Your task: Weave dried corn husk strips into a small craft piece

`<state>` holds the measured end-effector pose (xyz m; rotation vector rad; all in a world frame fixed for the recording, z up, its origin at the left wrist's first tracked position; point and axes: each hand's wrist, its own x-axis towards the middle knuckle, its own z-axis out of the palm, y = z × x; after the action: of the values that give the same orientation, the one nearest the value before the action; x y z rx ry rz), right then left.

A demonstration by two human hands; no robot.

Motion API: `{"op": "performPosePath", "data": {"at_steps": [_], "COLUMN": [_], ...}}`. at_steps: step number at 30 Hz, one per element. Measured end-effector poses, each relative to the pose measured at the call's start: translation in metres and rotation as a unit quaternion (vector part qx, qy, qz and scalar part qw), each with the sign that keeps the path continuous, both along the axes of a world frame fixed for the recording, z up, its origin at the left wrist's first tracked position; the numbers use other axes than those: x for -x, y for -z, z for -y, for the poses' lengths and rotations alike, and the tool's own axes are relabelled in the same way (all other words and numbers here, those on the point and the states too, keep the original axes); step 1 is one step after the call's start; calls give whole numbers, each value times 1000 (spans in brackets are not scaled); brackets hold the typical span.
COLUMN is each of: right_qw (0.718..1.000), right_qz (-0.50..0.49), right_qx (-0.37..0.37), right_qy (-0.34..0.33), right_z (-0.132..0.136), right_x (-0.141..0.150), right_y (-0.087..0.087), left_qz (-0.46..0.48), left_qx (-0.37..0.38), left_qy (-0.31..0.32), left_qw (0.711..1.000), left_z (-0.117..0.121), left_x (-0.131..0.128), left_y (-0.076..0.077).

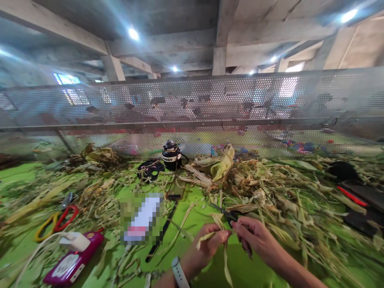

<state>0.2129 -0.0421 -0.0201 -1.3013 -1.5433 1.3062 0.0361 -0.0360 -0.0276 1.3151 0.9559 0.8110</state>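
Observation:
My left hand (211,240), with a pale band on its wrist, pinches a strip of dried corn husk (227,262). One end hangs down below the fingers, and a folded yellowish piece stands above them. Close beside it, my right hand (255,238) is closed around black scissors (230,216), whose blades point up and to the left. Its thumb and fingertip meet right at the husk strip, almost touching my left fingers. Part of the scissors' handle is hidden by the right hand.
Husk scraps (270,192) cover much of the green table (240,276). Red-and-yellow scissors (57,222), a purple power strip (75,260) with a white charger, and a blurred-out phone-like object (144,218) lie left. A black jar (171,156) stands before a perforated metal screen (192,100); people sit beyond.

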Motion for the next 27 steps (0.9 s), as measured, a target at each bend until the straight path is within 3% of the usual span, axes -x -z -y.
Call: {"op": "performPosePath", "data": {"at_steps": [7, 11, 20, 24, 27], "right_qw": [998, 995, 973, 963, 967], "right_qz": [12, -79, -229, -262, -247], "right_qx": [-51, -1, 29, 42, 56], "right_qy": [-24, -68, 20, 56, 28], "right_z": [-1, 8, 8, 9, 8], "right_x": [-6, 6, 17, 17, 15], "right_y": [-9, -13, 12, 12, 7], "left_qz": [0, -15, -5, -27, -22], "left_qx": [20, -6, 30, 54, 68], "left_qy": [8, 72, 48, 30, 26], "left_qw": [1000, 997, 998, 998, 997], "left_z": [1, 3, 7, 8, 8], "left_x": [-2, -2, -6, -5, -5], "left_y": [3, 4, 8, 15, 13]}}
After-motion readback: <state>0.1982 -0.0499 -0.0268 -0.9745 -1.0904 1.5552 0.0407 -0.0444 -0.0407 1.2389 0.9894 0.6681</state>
